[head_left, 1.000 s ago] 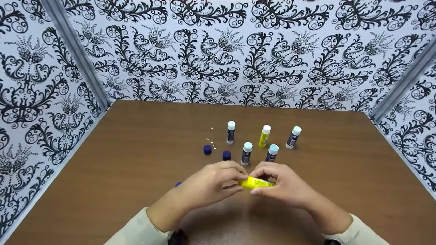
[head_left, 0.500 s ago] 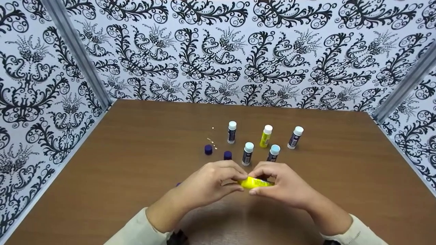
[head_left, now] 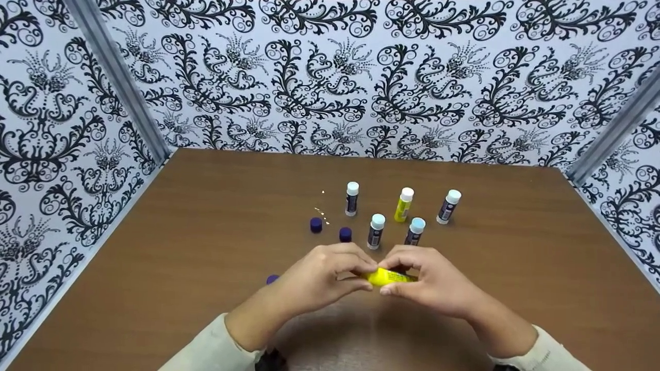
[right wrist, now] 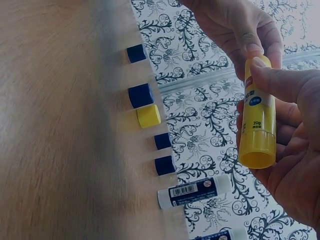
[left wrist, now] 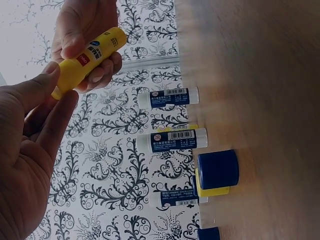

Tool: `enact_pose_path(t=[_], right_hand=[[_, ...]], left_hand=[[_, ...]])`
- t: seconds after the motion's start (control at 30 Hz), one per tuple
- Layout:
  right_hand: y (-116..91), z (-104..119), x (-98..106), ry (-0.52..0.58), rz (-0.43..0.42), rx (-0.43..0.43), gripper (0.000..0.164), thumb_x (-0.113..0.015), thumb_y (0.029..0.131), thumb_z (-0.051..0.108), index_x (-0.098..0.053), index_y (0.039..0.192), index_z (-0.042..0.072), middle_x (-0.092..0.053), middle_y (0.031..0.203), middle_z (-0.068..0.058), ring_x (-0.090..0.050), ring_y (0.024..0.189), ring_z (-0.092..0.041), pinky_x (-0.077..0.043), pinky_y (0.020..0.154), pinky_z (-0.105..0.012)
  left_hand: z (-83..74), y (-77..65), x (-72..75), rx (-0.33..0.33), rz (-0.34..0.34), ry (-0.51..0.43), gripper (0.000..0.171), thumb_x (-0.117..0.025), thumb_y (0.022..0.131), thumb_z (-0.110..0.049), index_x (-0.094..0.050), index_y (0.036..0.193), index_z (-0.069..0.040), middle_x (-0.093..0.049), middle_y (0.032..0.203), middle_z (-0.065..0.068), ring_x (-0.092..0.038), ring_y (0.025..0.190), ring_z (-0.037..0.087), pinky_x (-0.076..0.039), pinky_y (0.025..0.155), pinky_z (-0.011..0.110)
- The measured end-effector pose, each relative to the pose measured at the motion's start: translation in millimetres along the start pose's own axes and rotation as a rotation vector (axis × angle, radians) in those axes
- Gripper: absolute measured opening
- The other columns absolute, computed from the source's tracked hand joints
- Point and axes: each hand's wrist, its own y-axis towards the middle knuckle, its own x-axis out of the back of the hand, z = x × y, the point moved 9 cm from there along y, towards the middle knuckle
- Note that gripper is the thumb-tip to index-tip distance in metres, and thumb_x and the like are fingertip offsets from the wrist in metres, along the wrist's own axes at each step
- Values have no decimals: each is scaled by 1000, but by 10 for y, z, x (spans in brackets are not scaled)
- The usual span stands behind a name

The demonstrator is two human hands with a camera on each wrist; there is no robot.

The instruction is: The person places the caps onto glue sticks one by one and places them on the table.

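Both hands hold one yellow glue stick low over the near middle of the table. My left hand pinches one end between thumb and fingertips. Around the other part of the tube, my right hand curls its thumb and fingers. In the left wrist view the yellow tube slants, with a red logo on its label. Seen from the right wrist, the glue stick has its round yellow base facing the camera, and the left fingertips are at its far end.
Behind the hands stand dark blue glue sticks with white tops and a yellow one. Several dark blue caps lie to the left, with a yellow cap in the right wrist view. White crumbs dot the table. Patterned walls enclose it.
Both hands keep the same hold on the glue stick, almost in place. The head view has shifted slightly.
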Motion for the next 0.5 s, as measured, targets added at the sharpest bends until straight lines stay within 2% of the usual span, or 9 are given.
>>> enact_pose_path(t=[0.27, 0.5], right_hand=[[0, 28, -5, -23, -3, 35, 21, -81, 91, 12, -76, 109, 19, -72, 102, 2, -67, 92, -10, -61, 83, -25], [-7, 69, 8, -24, -2, 55, 20, -80, 91, 10, -76, 108, 19, -72, 100, 1, -66, 89, -10, -60, 81, -25]], left_hand=[[-17, 2, -13, -30, 0, 4, 25, -75, 94, -16, -77, 115, -3, -75, 114, 7, -73, 107, 13, -56, 91, 11], [-70, -1, -27, -60, 0, 52, 25, -77, 93, -13, -76, 115, -1, -74, 116, 8, -72, 107, 14, -55, 92, 9]])
